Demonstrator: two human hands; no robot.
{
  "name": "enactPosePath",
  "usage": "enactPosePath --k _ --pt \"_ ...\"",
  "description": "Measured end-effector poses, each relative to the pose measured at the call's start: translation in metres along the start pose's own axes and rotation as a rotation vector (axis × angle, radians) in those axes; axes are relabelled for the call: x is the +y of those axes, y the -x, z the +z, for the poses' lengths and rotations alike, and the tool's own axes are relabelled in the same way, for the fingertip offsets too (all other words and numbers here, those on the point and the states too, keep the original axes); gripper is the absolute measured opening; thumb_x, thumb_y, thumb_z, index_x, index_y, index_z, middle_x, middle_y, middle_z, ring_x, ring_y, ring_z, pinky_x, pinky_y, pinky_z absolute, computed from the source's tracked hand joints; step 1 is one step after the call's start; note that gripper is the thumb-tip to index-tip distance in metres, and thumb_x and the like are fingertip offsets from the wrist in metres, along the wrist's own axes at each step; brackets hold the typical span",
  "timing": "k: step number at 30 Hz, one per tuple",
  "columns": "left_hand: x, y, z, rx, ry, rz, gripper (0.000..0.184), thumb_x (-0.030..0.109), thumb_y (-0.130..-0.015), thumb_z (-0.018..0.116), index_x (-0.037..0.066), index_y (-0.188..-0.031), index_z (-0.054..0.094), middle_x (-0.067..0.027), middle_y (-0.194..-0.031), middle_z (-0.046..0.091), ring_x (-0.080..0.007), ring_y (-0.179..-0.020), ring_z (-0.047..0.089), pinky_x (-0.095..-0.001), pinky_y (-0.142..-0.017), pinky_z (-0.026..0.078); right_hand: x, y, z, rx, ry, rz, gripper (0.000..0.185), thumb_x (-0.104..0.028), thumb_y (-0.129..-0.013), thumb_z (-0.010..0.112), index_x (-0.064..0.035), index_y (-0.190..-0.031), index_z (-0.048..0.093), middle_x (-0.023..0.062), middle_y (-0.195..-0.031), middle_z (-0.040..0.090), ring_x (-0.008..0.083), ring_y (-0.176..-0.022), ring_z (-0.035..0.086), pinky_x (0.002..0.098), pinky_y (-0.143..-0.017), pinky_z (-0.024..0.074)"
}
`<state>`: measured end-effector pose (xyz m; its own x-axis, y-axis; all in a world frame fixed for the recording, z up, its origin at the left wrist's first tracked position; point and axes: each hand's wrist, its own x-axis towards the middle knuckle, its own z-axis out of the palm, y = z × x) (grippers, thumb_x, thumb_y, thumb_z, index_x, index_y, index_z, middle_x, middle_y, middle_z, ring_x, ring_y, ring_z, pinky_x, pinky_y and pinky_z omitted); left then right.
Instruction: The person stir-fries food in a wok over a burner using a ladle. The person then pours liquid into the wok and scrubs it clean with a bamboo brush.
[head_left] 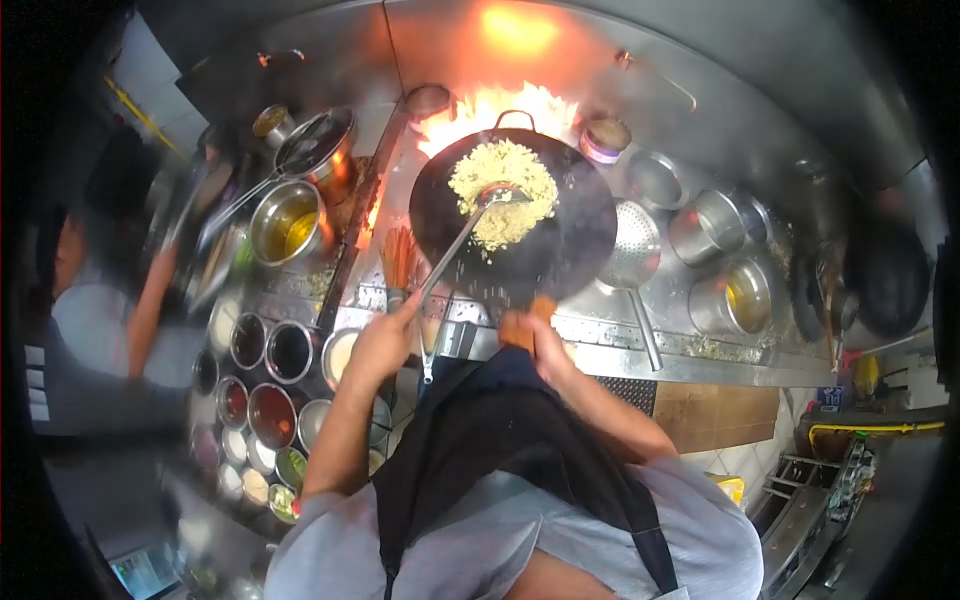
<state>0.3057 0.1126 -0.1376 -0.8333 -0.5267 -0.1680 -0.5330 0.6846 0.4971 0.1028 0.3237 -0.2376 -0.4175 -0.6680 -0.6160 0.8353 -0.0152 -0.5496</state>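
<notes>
My left hand (pixel 392 342) is wrapped round the long handle of a metal ladle (pixel 505 193). The ladle's bowl rests in a mound of pale yellow fried rice (pixel 515 180) inside a large dark wok (pixel 580 235). My right hand (pixel 538 340) grips the wok's near handle through an orange-brown cloth (pixel 516 330). Tall flames (pixel 490 105) rise behind the wok. The rice lies in the middle and far part of the wok, with a few grains scattered near it.
A perforated skimmer (pixel 634 243) and metal pots (pixel 706 227) stand right of the wok. On the left are a pot of oil (pixel 290 225), a bamboo brush (pixel 398 258) and several ingredient containers (pixel 272 415). Another person (pixel 95 320) is blurred at far left.
</notes>
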Motion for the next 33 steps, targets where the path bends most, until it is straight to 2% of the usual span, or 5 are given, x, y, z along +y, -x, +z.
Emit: enactPosePath --k 15,19,23,29,33 --pt "0.034 0.012 -0.012 -0.024 0.059 -0.026 0.061 0.014 -0.088 0.062 0.022 -0.145 0.044 -0.0252 -0.089 0.067 -0.0443 -0.084 0.064 -0.0523 -0.077 0.05 0.035 -0.032 -0.083 -0.209 0.189 -0.117 0.045 -0.025 -0.086 0.055 0.0042 -0.12 0.061 0.0161 -0.11 0.068 0.0284 -0.098 0.067 0.0375 -0.087 0.0529" --pt "0.022 0.027 -0.043 -0.091 0.12 -0.043 0.063 0.011 -0.088 0.065 0.025 -0.146 0.043 -0.0234 -0.095 0.067 -0.0419 -0.09 0.064 -0.0469 -0.078 0.051 -0.037 0.012 0.001 0.057 0.049 -0.051 0.04 -0.026 -0.087 0.056 0.0009 -0.116 0.061 0.0151 -0.105 0.069 0.0286 -0.094 0.067 0.0385 -0.078 0.0545" --pt "0.043 0.0 -0.054 -0.167 0.237 -0.062 0.06 0.011 -0.092 0.06 0.017 -0.149 0.039 -0.0183 -0.087 0.067 -0.0308 -0.065 0.066 -0.0412 -0.064 0.053 -0.083 -0.054 0.028 0.125 -0.026 -0.006 0.032 -0.028 -0.085 0.063 -0.0125 -0.113 0.056 0.0081 -0.104 0.068 0.0217 -0.087 0.064 0.0338 -0.065 0.0448" --pt "0.052 -0.052 -0.013 -0.33 1.542 -0.318 0.061 0.02 -0.1 0.05 0.022 -0.155 0.025 -0.0008 -0.067 0.05 -0.0126 -0.041 0.043 -0.0282 -0.035 0.037 -0.07 -0.068 0.007 0.172 0.066 -0.005 0.033 -0.04 -0.089 0.064 -0.0162 -0.111 0.059 0.0012 -0.1 0.068 0.0187 -0.085 0.063 0.0371 -0.072 0.0408" --pt "0.019 -0.114 0.041 -0.394 1.397 -0.47 0.06 0.019 -0.1 0.05 0.021 -0.155 0.026 -0.0006 -0.067 0.051 -0.0126 -0.041 0.043 -0.0285 -0.035 0.038 -0.041 -0.064 -0.036 0.194 0.112 -0.021 0.037 -0.043 -0.093 0.061 -0.0109 -0.111 0.06 0.0039 -0.101 0.069 0.0193 -0.095 0.066 0.0354 -0.072 0.0493"
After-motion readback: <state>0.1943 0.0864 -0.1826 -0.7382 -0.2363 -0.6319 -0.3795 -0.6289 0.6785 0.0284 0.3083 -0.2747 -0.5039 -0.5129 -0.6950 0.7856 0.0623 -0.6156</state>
